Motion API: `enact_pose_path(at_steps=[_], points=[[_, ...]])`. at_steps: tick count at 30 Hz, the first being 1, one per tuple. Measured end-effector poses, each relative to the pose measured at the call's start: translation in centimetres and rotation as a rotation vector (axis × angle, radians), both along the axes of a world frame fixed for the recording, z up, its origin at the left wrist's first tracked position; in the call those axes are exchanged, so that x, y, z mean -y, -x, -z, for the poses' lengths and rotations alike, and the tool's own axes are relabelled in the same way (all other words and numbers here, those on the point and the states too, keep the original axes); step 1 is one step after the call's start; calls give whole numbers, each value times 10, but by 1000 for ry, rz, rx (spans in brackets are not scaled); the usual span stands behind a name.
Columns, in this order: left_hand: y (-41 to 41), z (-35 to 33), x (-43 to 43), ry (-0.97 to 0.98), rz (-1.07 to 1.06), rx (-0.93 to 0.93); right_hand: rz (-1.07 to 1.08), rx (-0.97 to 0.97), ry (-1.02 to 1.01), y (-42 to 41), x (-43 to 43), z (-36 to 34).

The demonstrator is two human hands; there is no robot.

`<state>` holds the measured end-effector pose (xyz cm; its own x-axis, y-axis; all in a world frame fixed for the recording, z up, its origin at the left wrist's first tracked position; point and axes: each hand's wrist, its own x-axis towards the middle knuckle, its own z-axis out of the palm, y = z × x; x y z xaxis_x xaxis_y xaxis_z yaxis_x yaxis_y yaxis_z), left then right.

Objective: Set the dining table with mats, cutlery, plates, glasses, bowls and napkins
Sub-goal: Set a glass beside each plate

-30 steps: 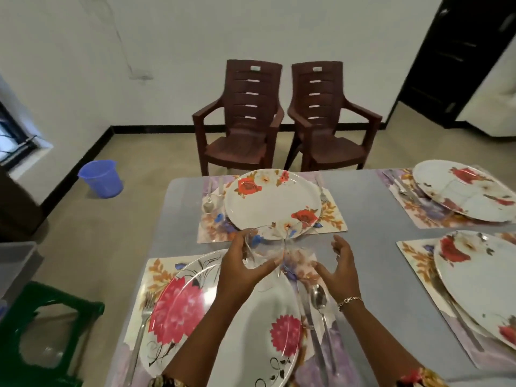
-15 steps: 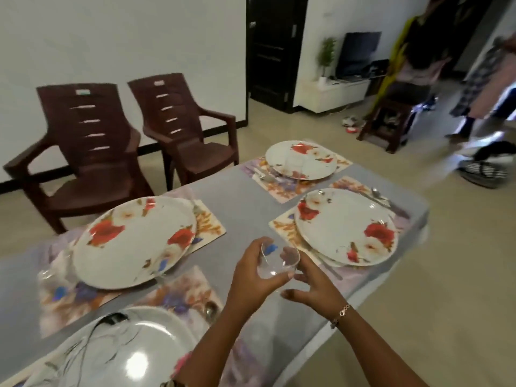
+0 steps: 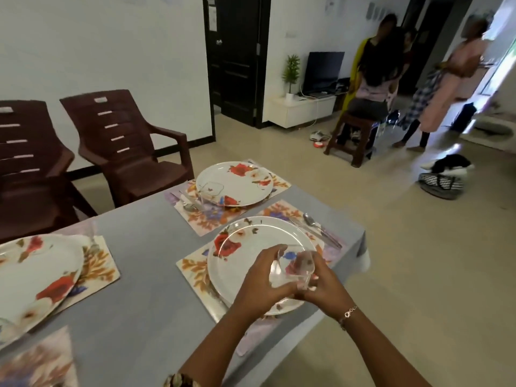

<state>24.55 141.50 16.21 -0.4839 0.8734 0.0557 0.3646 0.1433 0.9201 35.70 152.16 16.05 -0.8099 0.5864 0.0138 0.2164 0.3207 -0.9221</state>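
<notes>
Over the near right-hand plate [image 3: 245,263], at the bench's [image 3: 145,247] right end: a clear glass [image 3: 293,270] held up between both hands, off the plate surface. Left grip [image 3: 262,280] curled round the glass's left side, thumb on top near the rim. Right grip [image 3: 324,286] wrapped round its right side and base, fingers meeting those of the left underneath. May be two glasses nested together; the clear walls blur, cannot tell. Bracelet [image 3: 347,312] on the right wrist.

The plate is white with red flowers and sits on a floral mat [image 3: 192,268]. Spoon and knife [image 3: 318,229] lie side by side on the mat, just right of the plate.

Beyond it, a second setting: far plate [image 3: 240,180] on its own mat, a second clear glass [image 3: 210,192] standing at the plate's left edge, cutlery [image 3: 188,205] just left of that.

Bench left: a third floral plate [image 3: 36,272] on a mat, partly out of frame.

Two dark brown plastic chairs [image 3: 125,146] behind the bench, against the white wall. Dark door [image 3: 237,60] beyond.

Far right, well apart: several people [image 3: 374,68] standing, blurred, around a brown stool [image 3: 354,135]. A screen [image 3: 322,71] and a small potted plant [image 3: 290,71] sit on a low white unit.
</notes>
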Motion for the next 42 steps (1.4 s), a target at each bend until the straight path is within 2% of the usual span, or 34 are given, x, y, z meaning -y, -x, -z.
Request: enact_pose_path(at_steps=[4, 13, 18, 23, 30, 42], points=[[16, 6, -38, 77, -32, -90, 57, -23, -7, 11, -59, 4], [84, 38, -128, 132, -278, -148, 79, -16, -31, 83, -187, 22], [113, 45, -161, 199, -288, -181, 73, 14, -16, 124, -232, 35], [122, 50, -170, 233, -393, -121, 38, 42, -14, 158, -254, 44], [120, 44, -178, 331, -538, -153, -33, 92, -25, 196, -274, 54], [90, 42, -183, 410, -754, -129, -131, 135, 2, 212, -284, 79]])
